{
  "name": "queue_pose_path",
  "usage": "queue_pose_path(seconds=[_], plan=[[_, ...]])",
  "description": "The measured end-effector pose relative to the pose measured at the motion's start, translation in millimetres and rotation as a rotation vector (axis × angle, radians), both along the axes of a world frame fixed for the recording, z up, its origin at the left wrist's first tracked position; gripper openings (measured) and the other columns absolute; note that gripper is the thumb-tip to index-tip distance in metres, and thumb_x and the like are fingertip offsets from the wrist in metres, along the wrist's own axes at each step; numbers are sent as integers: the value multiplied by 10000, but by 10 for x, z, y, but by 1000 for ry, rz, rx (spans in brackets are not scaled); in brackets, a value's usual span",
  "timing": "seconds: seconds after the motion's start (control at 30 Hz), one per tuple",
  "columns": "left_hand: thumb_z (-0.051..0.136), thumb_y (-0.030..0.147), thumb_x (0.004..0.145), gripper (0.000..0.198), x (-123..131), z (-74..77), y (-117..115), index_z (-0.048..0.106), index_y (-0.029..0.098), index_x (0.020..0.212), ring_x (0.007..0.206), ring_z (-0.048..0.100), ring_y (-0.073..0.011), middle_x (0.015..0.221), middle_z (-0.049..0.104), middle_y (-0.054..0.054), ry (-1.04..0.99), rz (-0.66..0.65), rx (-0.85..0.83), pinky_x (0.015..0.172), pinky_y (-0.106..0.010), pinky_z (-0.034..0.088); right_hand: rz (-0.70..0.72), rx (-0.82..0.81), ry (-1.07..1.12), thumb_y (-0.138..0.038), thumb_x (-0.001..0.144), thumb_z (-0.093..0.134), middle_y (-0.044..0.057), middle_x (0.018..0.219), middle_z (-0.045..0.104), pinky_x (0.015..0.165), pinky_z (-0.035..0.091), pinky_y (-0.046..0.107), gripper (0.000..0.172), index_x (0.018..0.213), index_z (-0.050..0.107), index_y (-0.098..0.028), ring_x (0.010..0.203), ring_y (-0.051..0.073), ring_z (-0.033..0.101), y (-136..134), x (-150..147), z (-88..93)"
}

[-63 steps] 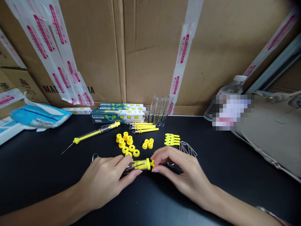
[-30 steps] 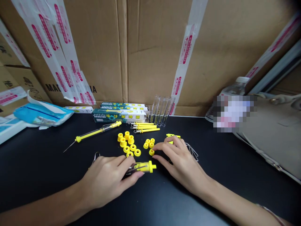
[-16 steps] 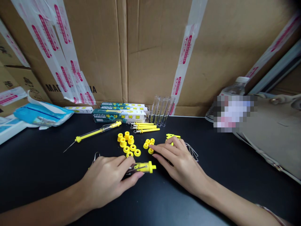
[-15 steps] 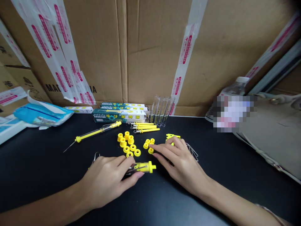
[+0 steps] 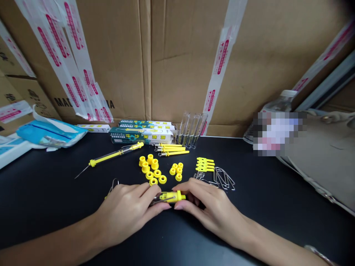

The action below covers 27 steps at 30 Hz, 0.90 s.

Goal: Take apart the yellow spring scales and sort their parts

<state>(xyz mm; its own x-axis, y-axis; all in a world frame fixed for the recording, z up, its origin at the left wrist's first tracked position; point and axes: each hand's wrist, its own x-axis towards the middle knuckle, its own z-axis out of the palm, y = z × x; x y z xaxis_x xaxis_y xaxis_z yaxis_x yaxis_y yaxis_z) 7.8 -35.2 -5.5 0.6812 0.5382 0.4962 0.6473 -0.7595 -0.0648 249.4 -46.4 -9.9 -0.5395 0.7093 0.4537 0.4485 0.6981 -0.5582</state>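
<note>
My left hand (image 5: 127,208) is closed around the clear tube of a spring scale (image 5: 168,197), which lies level with its yellow capped end pointing right. A wire hook (image 5: 114,182) sticks out beyond that hand. My right hand (image 5: 209,207) pinches the yellow end cap between thumb and fingers. Just beyond the hands are yellow collars and rings (image 5: 154,164) and small yellow plugs (image 5: 179,177). Flat yellow pieces (image 5: 205,164), small springs (image 5: 199,175) and bent wire hooks (image 5: 224,178) lie past my right hand.
Another spring scale (image 5: 116,154) lies at the left. Yellow rods with springs (image 5: 177,152), clear tubes (image 5: 191,129) and printed boxes (image 5: 141,135) are farther back. A blue packet (image 5: 52,133) is at far left, a bottle (image 5: 280,101) and a beige bag (image 5: 324,162) at right, cardboard (image 5: 180,74) behind.
My right hand has come down and left from the small parts and now grips the cap of the spring scale. The yellow pieces and springs it covered are uncovered. My left hand keeps its hold.
</note>
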Motion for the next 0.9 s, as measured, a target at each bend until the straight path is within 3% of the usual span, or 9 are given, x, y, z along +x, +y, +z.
queue_pose_path(seconds=[0.23, 0.33, 0.5, 0.73, 0.9], plan=[[368, 461, 1043, 375, -11, 4, 0, 592, 212, 875, 532, 684, -176, 683, 669, 42, -5, -12, -56, 455, -311, 453, 0, -23, 3, -328, 978, 610, 16, 914, 672, 678, 500, 227, 212, 1151, 606, -205, 730, 125, 624, -11, 3, -4], [318, 482, 1048, 390, -1, 35, 1, 588, 209, 977, 607, 703, -187, 779, 700, 17, -33, -25, -57, 510, -318, 496, -29, -15, 14, -303, 989, 593, 8, 958, 674, 718, 512, 231, 221, 1202, 576, -249, 760, 128, 631, -27, 0, -21], [324, 261, 1065, 268, 26, 53, 21, 579, 178, 1074, 695, 714, -187, 830, 713, -9, -48, -32, 119, 588, -318, 518, -187, -63, 85, -368, 954, 634, -9, 901, 681, 634, 514, 224, 287, 1202, 531, -265, 669, 126, 610, -32, -14, -39], [390, 304, 1055, 244, 21, 53, 38, 590, 164, 1067, 740, 703, -199, 856, 701, -36, -89, -27, 115, 643, -328, 533, -265, -322, 153, -457, 925, 636, -27, 708, 636, 568, 451, 230, 249, 905, 611, -209, 584, 123, 554, -76, -77, 48], [439, 307, 1043, 207, 27, 61, 33, 583, 158, 1054, 758, 712, -182, 869, 715, -31, -141, -45, 117, 685, -309, 557, -194, -560, 289, -465, 923, 618, 4, 787, 642, 688, 470, 248, 293, 828, 673, -194, 753, 163, 586, -91, -153, 111]])
